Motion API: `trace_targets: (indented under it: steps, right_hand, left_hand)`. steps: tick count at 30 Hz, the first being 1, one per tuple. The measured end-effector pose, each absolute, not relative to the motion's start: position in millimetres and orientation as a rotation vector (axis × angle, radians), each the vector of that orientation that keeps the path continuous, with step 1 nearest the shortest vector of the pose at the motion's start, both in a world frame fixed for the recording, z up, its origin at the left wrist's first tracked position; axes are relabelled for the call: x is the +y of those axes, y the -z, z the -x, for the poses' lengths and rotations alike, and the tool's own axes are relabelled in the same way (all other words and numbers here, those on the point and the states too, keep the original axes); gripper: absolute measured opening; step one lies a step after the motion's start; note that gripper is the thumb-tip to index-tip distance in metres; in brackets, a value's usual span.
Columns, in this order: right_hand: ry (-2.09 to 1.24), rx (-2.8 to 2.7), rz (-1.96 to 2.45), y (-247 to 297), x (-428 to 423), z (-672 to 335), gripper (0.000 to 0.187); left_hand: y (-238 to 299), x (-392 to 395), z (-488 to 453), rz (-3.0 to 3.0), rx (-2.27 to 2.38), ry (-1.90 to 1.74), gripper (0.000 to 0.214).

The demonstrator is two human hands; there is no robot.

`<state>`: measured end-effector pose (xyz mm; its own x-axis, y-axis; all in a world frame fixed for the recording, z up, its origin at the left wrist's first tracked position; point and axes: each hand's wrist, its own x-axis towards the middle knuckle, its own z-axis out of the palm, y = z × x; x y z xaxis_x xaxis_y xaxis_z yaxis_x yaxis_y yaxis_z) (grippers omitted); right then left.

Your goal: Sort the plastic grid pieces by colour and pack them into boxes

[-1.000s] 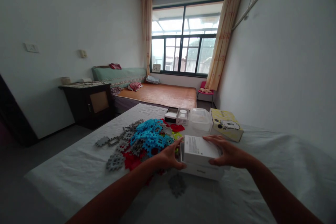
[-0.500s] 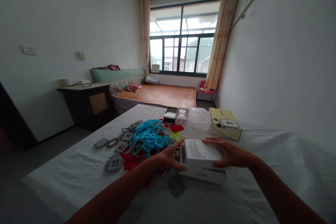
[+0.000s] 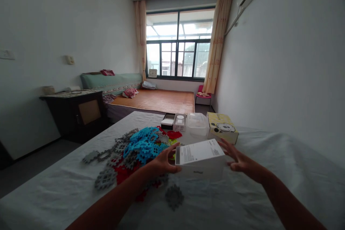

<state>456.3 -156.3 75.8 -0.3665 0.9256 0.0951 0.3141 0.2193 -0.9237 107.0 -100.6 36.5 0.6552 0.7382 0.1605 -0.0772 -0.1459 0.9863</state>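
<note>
A white cardboard box [image 3: 201,161] stands on the white-covered table [image 3: 242,194], its lid pressed fully down. My left hand [image 3: 161,161] grips the box's left side, thumb on top and fingers curled around the edge. My right hand [image 3: 238,160] rests against the right side with fingers spread and stretched out. Just left of the box lies a heap of blue, red and grey interlocking puzzle pieces [image 3: 140,147]. One grey piece [image 3: 174,196] lies alone in front of the box.
Behind the box stand a yellow cartoon-printed box [image 3: 222,132], a clear plastic container [image 3: 197,124] and two small open boxes [image 3: 174,121]. Farther off are a bed with a bamboo mat [image 3: 159,100], a dark cabinet [image 3: 75,113] and a window.
The lid has gone down over the box's lower part, which no longer shows. My right hand's fingers have opened out at the side. The camera has turned a little to the right.
</note>
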Motion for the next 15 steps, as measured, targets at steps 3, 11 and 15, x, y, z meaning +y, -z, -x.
trace_targets:
  steps: [3,11,15]
  right_hand:
    - [-1.156,-1.801,1.179,-60,-174,-444,0.118]
    - [-0.794,-1.577,1.387,-46,-209,-484,0.117]
    - [-0.394,-1.228,1.582,-60,-202,-563,0.118]
  left_hand:
    - [-40,-102,-115,-1.565,0.535,-0.766,0.105]
    - [-34,-103,-151,-1.750,0.604,-0.729,0.096]
    - [-38,-113,-140,-1.867,0.609,-0.736,0.072]
